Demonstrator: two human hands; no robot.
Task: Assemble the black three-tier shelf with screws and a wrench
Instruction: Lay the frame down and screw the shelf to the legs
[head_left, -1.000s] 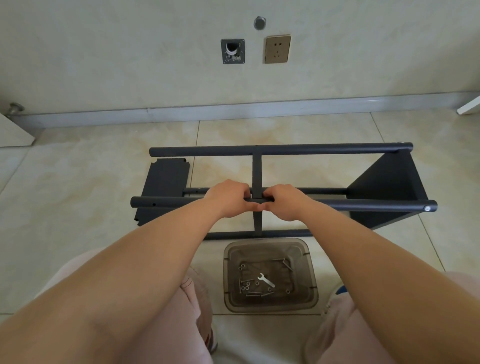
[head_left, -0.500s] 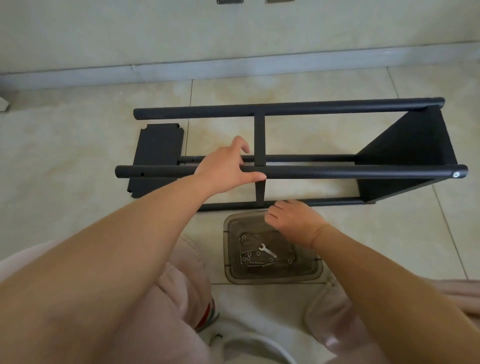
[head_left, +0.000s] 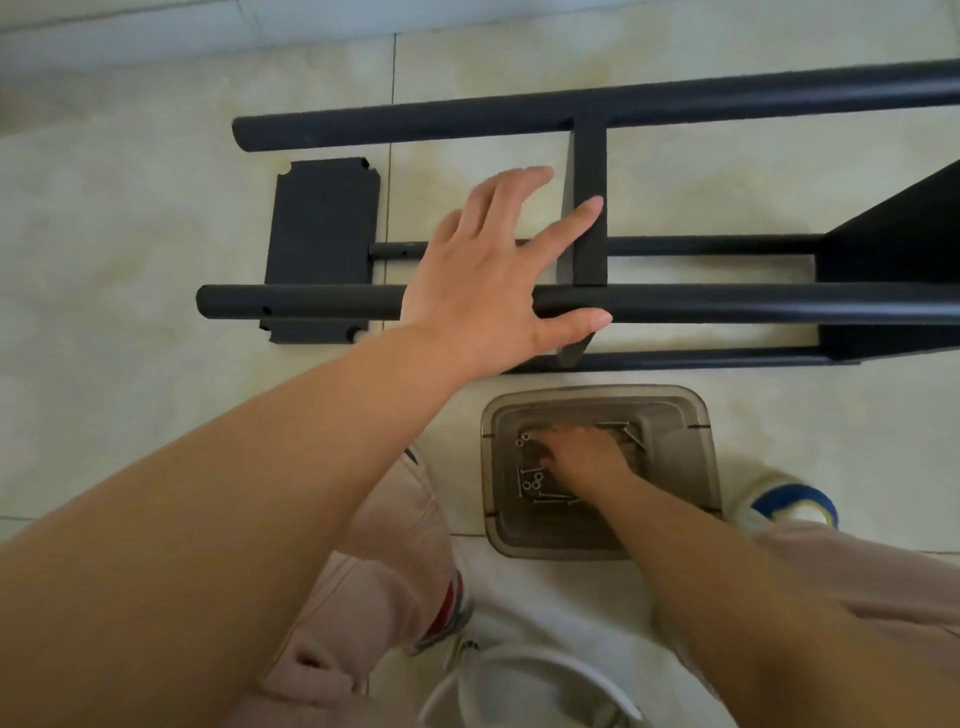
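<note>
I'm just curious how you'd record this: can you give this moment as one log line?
step: fetching hardware | left hand: open, over near frame tube | right hand: in parts bin among screws, grip unclear | loose shelf panel: on floor

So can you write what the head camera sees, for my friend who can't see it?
A person's right hand reaches into a clear tub of screws, while the left hand, fingers spread, rests over a rail of a black shelf frame lying on a tiled floor.
</note>
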